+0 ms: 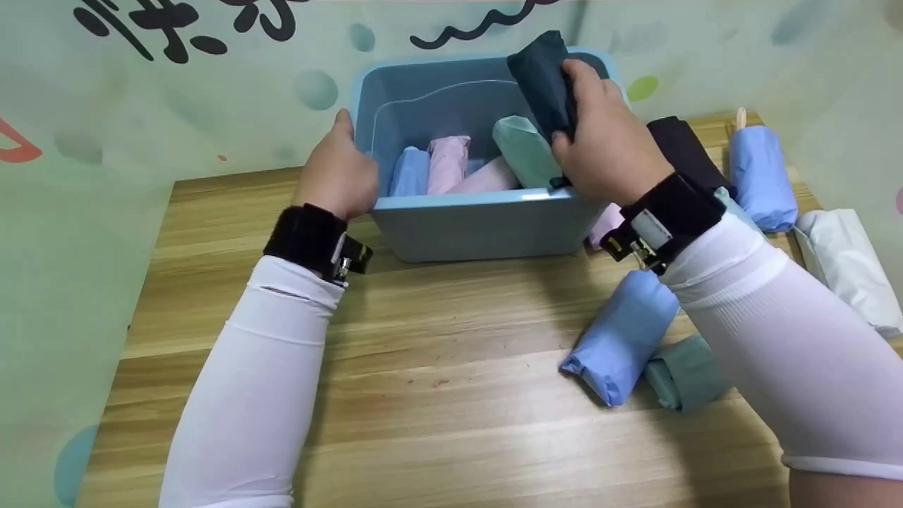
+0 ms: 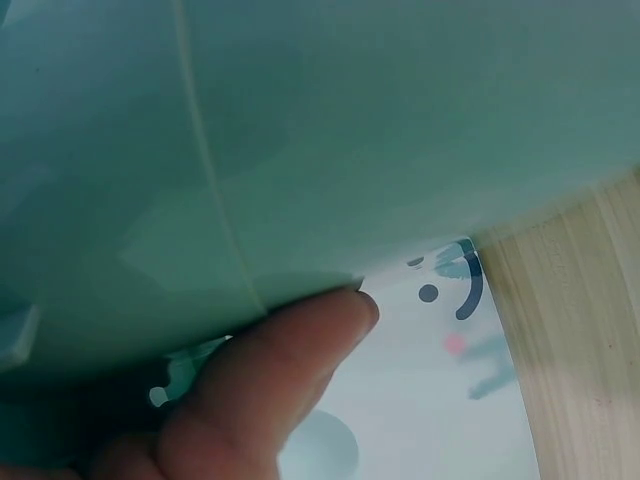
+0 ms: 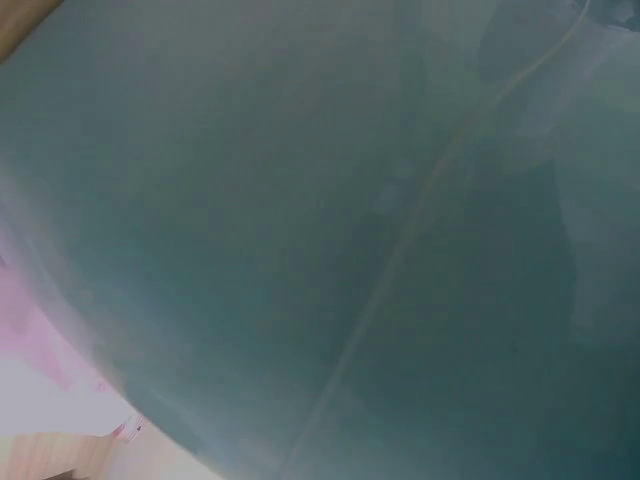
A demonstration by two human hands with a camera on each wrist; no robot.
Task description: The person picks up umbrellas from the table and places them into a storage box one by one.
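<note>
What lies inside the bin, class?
In the bin: a blue bundle, two pink bundles and a green bundle. The front wall covers their near ends; anything beneath is hidden.

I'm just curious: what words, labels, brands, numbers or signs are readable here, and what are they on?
Nothing can be read.
Black characters on the wall: cut off by the head view's top edge, unreadable.
Dark marks in the left wrist view: fragments, unreadable.
Yellow marks on the right wrist device: too small to read.
Blue bin and wrapped bundles: no lettering visible.
</note>
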